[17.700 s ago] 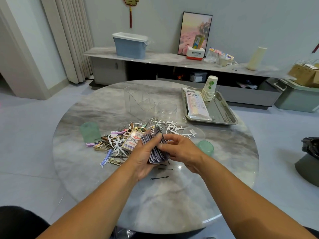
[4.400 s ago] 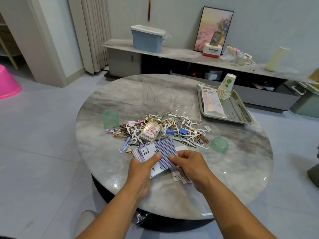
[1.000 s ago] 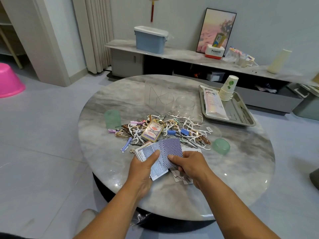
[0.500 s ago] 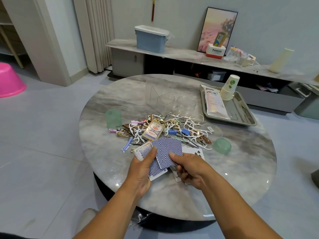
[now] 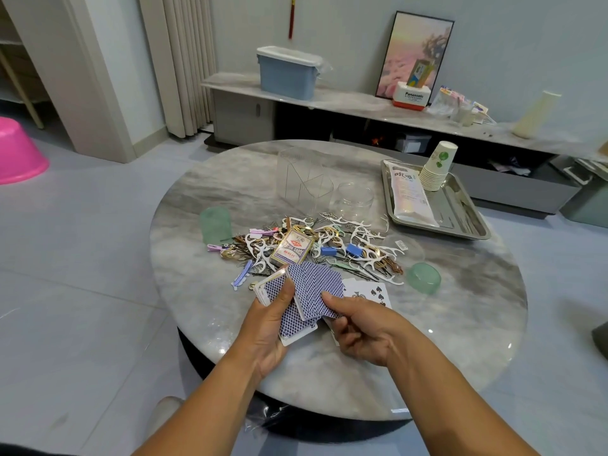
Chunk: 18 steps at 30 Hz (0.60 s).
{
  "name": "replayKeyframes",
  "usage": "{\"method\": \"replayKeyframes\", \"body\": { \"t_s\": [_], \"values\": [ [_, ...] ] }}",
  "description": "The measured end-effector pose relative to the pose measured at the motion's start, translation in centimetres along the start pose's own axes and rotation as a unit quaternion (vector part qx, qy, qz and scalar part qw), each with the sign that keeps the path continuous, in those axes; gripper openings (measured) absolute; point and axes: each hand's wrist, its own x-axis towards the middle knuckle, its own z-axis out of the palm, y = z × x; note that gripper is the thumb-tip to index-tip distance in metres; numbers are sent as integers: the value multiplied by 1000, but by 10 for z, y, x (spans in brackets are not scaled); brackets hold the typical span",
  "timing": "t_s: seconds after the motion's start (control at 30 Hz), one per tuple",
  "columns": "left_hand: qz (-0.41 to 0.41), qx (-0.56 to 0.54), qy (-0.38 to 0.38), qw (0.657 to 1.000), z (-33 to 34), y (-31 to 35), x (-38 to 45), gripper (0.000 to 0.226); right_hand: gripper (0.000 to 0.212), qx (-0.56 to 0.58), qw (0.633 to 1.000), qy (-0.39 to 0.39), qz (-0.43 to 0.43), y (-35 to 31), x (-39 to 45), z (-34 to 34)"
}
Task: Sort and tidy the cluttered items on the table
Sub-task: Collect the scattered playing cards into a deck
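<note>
My left hand (image 5: 268, 327) grips a fanned stack of blue-backed playing cards (image 5: 307, 291) above the near part of the round marble table (image 5: 444, 340). My right hand (image 5: 365, 327) pinches the right edge of those cards with thumb on top. A face-up spade card (image 5: 378, 292) lies on the table just behind the right hand. A card box (image 5: 292, 247) sits in a pile of white floss picks, hair pins and clips (image 5: 345, 245) beyond the cards.
A green cup (image 5: 216, 223) stands left of the pile and a green lid (image 5: 423, 277) lies right of it. Clear organiser (image 5: 304, 179) and clear jar (image 5: 355, 199) stand behind. A metal tray (image 5: 467, 222) holds paper cups (image 5: 437, 166) and a packet.
My right hand has drawn back a little toward me and curled, still at the cards' right edge. The face-up spade card is now uncovered behind it.
</note>
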Motion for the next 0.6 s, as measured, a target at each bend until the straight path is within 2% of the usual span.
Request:
{"method": "replayKeyframes", "body": {
  "t_s": [0.2, 0.3, 0.4, 0.47, 0.53, 0.6],
  "values": [
    [-9, -4, 8, 1000, -1, 1, 0, 42, 24, 22, 1000, -4, 5, 1, 2, 1],
    [2, -9, 40, 999, 0, 0, 0, 42, 20, 37, 999, 4, -3, 2, 0, 1],
    [46, 22, 117, 992, 4, -10, 5, 39, 16, -17, 990, 95, -100, -4, -3, -2],
    [70, 34, 184, 980, 8, -16, 9, 36, 14, -66, 954, 196, -217, -13, -8, -6],
    [76, 31, 228, 970, 11, -19, 13, 36, 13, -57, 913, 254, -315, -23, -18, -11],
    [78, 30, 249, 965, 12, -21, 15, 36, 17, -141, 849, 327, -389, -30, -27, -18]
  ]
}}
